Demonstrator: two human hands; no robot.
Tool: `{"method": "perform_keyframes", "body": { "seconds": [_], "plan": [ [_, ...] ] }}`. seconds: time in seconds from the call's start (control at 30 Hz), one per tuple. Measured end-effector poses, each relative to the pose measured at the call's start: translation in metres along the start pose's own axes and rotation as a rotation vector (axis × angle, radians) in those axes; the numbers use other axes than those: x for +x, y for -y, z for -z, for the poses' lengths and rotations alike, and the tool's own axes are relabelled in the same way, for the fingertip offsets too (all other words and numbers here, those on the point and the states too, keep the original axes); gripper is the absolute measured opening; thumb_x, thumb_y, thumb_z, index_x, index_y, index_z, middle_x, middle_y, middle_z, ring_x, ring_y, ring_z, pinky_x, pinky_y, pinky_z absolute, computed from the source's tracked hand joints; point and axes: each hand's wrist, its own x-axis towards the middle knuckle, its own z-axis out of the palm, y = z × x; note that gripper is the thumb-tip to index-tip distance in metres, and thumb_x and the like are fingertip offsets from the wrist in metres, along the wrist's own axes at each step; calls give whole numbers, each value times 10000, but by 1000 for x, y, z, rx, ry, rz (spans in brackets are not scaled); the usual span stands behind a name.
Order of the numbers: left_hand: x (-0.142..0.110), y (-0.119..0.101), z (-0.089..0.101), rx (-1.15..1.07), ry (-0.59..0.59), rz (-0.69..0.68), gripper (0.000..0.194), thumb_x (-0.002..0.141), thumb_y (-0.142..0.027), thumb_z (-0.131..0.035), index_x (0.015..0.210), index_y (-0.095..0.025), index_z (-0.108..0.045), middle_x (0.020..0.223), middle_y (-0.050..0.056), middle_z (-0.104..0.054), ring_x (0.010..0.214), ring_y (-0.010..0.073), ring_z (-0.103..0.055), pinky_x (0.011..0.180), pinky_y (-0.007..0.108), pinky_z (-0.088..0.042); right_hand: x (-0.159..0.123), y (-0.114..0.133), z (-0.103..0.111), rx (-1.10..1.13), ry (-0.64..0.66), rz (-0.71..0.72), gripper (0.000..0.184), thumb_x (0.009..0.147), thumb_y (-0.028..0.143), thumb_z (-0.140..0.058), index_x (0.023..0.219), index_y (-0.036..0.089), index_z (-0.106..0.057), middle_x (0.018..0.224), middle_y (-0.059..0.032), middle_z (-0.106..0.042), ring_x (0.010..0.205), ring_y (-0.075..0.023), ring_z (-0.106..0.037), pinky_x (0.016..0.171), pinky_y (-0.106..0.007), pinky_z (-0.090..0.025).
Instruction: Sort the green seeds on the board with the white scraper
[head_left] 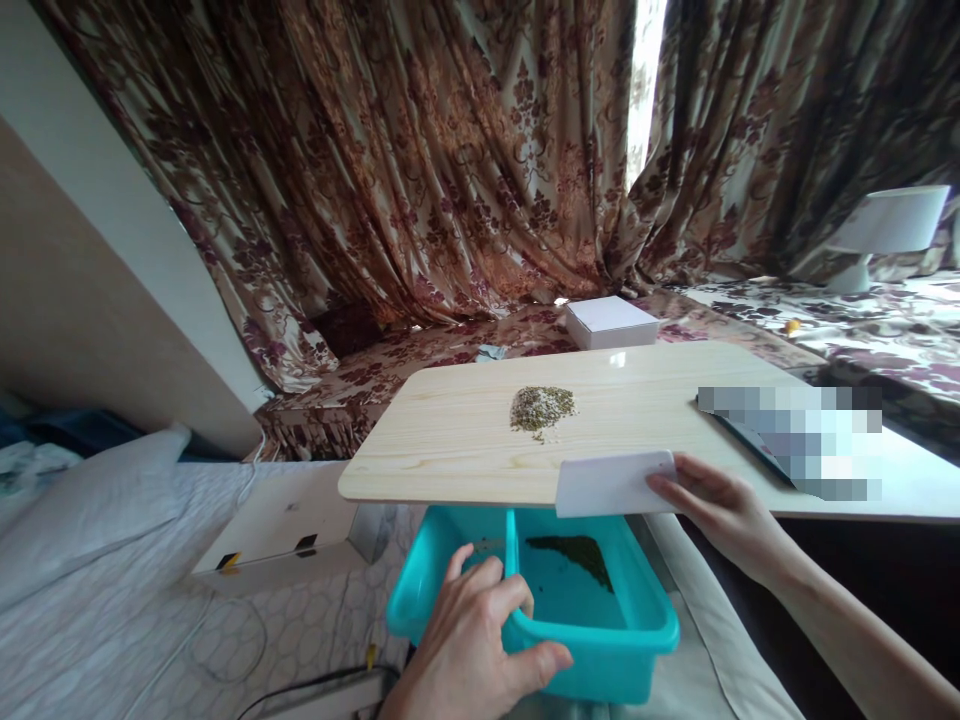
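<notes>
My right hand (712, 502) pinches the right end of a white card (613, 484), which lies along the near edge of the wooden board table (442, 440). On the table, beyond the card, sits a small heap of green beans mixed with white grains (541, 408). Just below the edge is a teal two-compartment bin (592, 645). My left hand (484, 625) grips its front rim by the divider, thumb outside and fingers curled inward. Green beans (577, 558) lie in the bin's right compartment. A few pale grains show in the left compartment, partly hidden by my fingers.
A tablet-like object (787, 435), partly blurred, lies on the table's right side. Behind the table stand a white box (611, 320) and patterned curtains (450, 150). A white case (292, 525) and a power strip (330, 695) rest on the bed at left.
</notes>
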Motion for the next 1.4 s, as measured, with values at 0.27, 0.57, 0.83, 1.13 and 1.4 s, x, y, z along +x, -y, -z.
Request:
{"method": "perform_keyframes", "body": {
  "seconds": [0.27, 0.57, 0.83, 1.13, 1.4],
  "plan": [
    [20, -19, -30, 27, -24, -151, 392, 667, -566, -752, 827, -237, -611, 856, -24, -521, 988, 198, -555, 1138, 509, -185, 24, -7, 16, -127, -243, 112, 425, 669, 574, -720, 886, 211, -760, 844, -71, -775, 775, -251, -717, 672, -322, -581],
    [34, -44, -32, 65, 38, -169, 351, 766, -577, -652, 867, -241, -658, 896, 7, -571, 1035, 212, -559, 1144, 524, -185, 62, -17, 0, -102, -216, 178, 387, 745, 535, -660, 920, 204, -755, 880, -80, -779, 823, -248, -728, 743, -345, -586],
    [32, -47, -32, 60, 43, -150, 372, 746, -582, -674, 887, -238, -669, 926, 26, -582, 1073, 239, -553, 1124, 554, -226, 66, -20, -11, -103, -156, 164, 395, 762, 552, -636, 900, 199, -746, 896, -88, -779, 909, -266, -718, 817, -384, -574],
    [32, -50, -34, 53, 51, -114, 371, 747, -558, -680, 918, -230, -666, 968, 37, -592, 1110, 240, -535, 1149, 500, -187, 58, -25, -8, -115, -127, 140, 454, 707, 613, -665, 882, 201, -740, 881, -89, -778, 888, -282, -721, 795, -399, -583],
    [30, -58, -27, 58, 84, -70, 389, 768, -555, -652, 969, -222, -660, 1028, 52, -602, 1147, 251, -510, 1155, 475, -169, 41, -19, -10, -115, -61, 128, 437, 702, 619, -669, 862, 218, -739, 858, -64, -776, 843, -266, -721, 741, -354, -594]
  ]
}}
